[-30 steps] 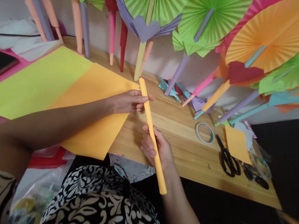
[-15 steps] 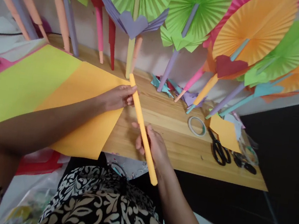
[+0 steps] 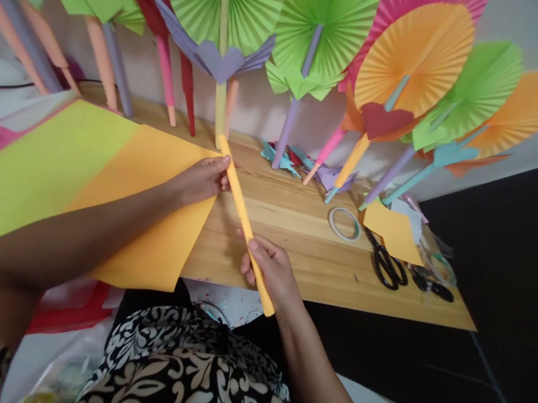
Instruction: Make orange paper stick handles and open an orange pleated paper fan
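Observation:
A rolled yellow-orange paper tube (image 3: 238,198) slants from upper left to lower right in front of me, just above the table's front part. My left hand (image 3: 212,176) pinches it near its upper end, thumb on top. Lower down, my right hand (image 3: 271,269) is closed round the tube with the thumb laid along it; some of its fingers are hidden behind the tube. Beneath my left forearm lie flat orange paper sheets (image 3: 157,239), and a yellow-green sheet (image 3: 37,160) shows farther left.
Pleated paper fans on rolled handles, such as a green fan (image 3: 320,27) and an orange fan (image 3: 415,55), lean along the wall. On the wooden table (image 3: 295,226) at right lie a tape roll (image 3: 344,224), black-handled scissors (image 3: 388,266) and orange paper scraps (image 3: 393,230).
My right hand's thumb has come down onto the tube, and its grip has closed. The view has shifted a little; my left hand still holds the upper end.

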A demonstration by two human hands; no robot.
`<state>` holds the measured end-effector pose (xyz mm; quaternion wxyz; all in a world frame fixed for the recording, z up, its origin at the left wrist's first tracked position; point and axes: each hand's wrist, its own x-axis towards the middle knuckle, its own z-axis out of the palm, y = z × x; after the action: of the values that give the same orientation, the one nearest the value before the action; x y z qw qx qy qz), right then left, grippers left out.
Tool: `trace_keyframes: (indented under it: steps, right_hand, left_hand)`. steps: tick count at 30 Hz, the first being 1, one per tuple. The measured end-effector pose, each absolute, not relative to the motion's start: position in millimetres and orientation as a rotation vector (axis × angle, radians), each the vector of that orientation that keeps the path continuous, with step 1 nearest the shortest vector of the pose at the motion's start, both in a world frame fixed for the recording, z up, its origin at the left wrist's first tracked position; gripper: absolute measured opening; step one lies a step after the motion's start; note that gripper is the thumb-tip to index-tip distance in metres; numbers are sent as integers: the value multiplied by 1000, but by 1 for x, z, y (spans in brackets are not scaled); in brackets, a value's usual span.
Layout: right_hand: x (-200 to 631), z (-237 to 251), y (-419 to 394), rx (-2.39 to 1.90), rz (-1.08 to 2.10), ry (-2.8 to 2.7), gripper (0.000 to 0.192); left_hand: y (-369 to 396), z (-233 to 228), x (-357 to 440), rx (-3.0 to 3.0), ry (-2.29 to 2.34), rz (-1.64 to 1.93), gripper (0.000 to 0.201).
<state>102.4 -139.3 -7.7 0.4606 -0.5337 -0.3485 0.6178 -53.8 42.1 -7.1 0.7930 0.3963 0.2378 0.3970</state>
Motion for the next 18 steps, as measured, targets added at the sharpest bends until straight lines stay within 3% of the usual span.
trace_keyframes:
  steps: [4, 13, 18]
  right_hand:
    - [99, -13, -137, -1405, 1356, -977, 43]
    - [94, -24, -133, -1517, 1016, -1133, 43]
    - [103, -21, -135, -1427, 1212, -1047, 51]
  left_hand:
    - [41, -8, -54, 885, 467, 819, 23]
    - [40, -15, -57, 970, 362, 670, 27]
    - [41, -16, -59, 927, 328, 686, 29]
